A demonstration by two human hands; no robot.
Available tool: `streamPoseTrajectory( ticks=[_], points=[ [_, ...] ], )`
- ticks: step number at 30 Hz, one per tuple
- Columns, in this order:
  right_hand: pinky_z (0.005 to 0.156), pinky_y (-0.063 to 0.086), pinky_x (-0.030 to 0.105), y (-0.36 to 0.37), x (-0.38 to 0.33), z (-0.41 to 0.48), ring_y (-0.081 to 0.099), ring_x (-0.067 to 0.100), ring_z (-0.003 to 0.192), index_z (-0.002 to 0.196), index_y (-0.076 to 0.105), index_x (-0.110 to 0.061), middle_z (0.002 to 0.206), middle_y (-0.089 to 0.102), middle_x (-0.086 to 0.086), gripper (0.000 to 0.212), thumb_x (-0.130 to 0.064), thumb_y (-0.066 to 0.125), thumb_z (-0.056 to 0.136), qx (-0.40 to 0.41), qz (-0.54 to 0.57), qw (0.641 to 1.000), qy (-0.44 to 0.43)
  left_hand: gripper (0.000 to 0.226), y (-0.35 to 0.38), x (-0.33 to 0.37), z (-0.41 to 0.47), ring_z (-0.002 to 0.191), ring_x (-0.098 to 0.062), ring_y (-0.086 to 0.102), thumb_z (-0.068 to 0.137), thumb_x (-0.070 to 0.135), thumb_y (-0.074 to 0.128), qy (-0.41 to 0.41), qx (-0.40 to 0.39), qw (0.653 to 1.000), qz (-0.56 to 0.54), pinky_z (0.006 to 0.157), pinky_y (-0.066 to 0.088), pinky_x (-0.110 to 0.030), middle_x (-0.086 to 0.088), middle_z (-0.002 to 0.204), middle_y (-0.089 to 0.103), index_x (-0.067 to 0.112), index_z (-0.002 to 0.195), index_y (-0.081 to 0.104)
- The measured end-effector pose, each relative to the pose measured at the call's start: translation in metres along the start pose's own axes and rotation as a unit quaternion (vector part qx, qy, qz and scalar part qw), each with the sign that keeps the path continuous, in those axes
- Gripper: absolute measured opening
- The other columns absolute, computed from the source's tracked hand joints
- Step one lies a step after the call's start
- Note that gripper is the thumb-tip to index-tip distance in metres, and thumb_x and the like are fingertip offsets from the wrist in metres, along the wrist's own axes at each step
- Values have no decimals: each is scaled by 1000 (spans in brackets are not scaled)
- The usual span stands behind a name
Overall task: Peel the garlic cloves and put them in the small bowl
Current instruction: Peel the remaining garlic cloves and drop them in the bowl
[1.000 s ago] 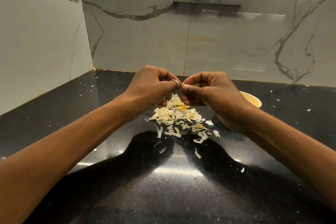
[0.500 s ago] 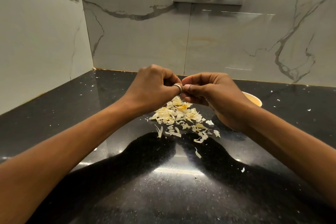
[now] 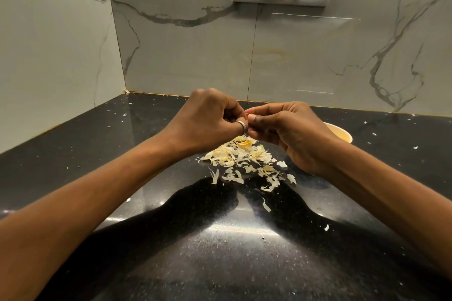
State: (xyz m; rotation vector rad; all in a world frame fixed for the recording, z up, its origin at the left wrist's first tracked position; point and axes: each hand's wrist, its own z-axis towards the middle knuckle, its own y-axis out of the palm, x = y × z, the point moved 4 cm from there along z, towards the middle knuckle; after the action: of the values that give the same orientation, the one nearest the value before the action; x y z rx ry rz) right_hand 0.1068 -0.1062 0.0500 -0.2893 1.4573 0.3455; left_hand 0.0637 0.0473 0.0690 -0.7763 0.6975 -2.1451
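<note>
Barely visible between the meeting fingertips (image 3: pixel 254 120): a garlic clove (image 3: pixel 246 113), showing only as a pale sliver, so cannot tell its long axis for sure; seems to run left to right across the gap, from one hand toward the other. Pinched from both sides: left hand (image 3: pixel 208 124) curled tight, thumb with a ring (image 3: pixel 242 126) pressed up against the clove; right hand (image 3: pixel 293 134) curled too, thumb tip and forefinger closing on it from the opposite side. Held in the air, clear of the black countertop (image 3: pixel 73 154), just above the far edge of the heap of papery garlic peels (image 3: pixel 239 159). Looks like mid-peel, with skin probably not fully off, though too small to confirm. Outward to the right: the small bowl (image 3: pixel 346 135), pale yellow, mostly hidden behind the right wrist, showing only part of its rim and a slice of the inside; contents not visible. Puts the right hand plainly nearer the bowl, and the left hand on the far side of the clove from it. Calls, by this reading, for finishing the peel over the heap, then a short carry rightward past the right wrist to drop the clove in.
</note>
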Motion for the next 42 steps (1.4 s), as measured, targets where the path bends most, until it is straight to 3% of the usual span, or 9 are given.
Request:
streamPoseTrajectory(
  ticks=[6, 13, 19, 23, 28, 33, 36, 42],
  points=[
    [73, 62, 25, 3, 2, -1, 71, 19, 75, 96, 74, 2, 87, 74, 16, 17, 10, 59, 91, -18, -11, 1000, 6, 8, 1, 0, -1, 54, 1, 61, 89, 16, 73, 0, -13, 1000, 16, 50, 47, -10, 18, 61, 59, 10, 92, 77],
    [66, 59, 20, 7, 3, -3, 70, 17, 74, 107, 70, 9, 94, 71, 20, 18, 6, 60, 93, -33, 22, 999, 17, 9, 1, -3, 0, 49, -4, 57, 89, 21, 73, -13, -10, 1000, 14, 49, 49, -16, 13, 61, 62, 13, 91, 76],
    [66, 60, 19, 7, 1, -4, 69, 16, 72, 109, 70, 10, 95, 70, 20, 22, 13, 56, 92, -42, 41, 998, 28, 9, 0, -2, 0, 48, -2, 54, 89, 20, 73, -25, -11, 999, 24, 50, 46, -12, 11, 62, 62, 11, 91, 76],
    [70, 60, 23, 6, 0, -4, 68, 17, 70, 110, 69, 10, 96, 67, 22, 24, 14, 55, 91, -37, 41, 998, 35, 10, -8, -6, 1, 55, -10, 63, 88, 18, 72, -55, 16, 998, 30, 58, 58, -33, 3, 65, 67, 9, 86, 76],
    [71, 61, 25, 5, -1, -4, 71, 19, 70, 102, 68, 7, 86, 70, 19, 17, 12, 56, 92, -27, 31, 998, 44, 13, -13, -10, 2, 60, -13, 67, 88, 19, 71, -91, 45, 994, 33, 63, 60, -39, 5, 67, 67, 8, 82, 76],
    [71, 62, 27, 5, -2, -4, 72, 20, 70, 97, 67, 4, 78, 72, 16, 11, 9, 58, 92, -15, 19, 999, 39, 21, -17, -15, 3, 58, -8, 65, 90, 24, 68, -127, 75, 987, 63, 60, 54, -26, 7, 62, 65, 10, 76, 74],
    [71, 62, 27, 4, -2, -4, 72, 20, 72, 97, 67, 3, 78, 72, 14, 11, 8, 59, 92, -15, 8, 999, 32, 23, -16, -20, 3, 56, -3, 57, 89, 29, 68, -147, 61, 984, 85, 55, 42, -21, 9, 61, 62, 14, 72, 71],
    [71, 62, 26, 3, -2, -4, 72, 21, 73, 109, 64, 6, 88, 71, 19, 16, 8, 58, 94, -18, -33, 999, 12, 24, -10, -12, 5, 71, -8, 65, 93, 38, 68, -118, 10, 993, -21, 65, 56, -26, 4, 85, 70, 15, 99, 74]
  ],
)
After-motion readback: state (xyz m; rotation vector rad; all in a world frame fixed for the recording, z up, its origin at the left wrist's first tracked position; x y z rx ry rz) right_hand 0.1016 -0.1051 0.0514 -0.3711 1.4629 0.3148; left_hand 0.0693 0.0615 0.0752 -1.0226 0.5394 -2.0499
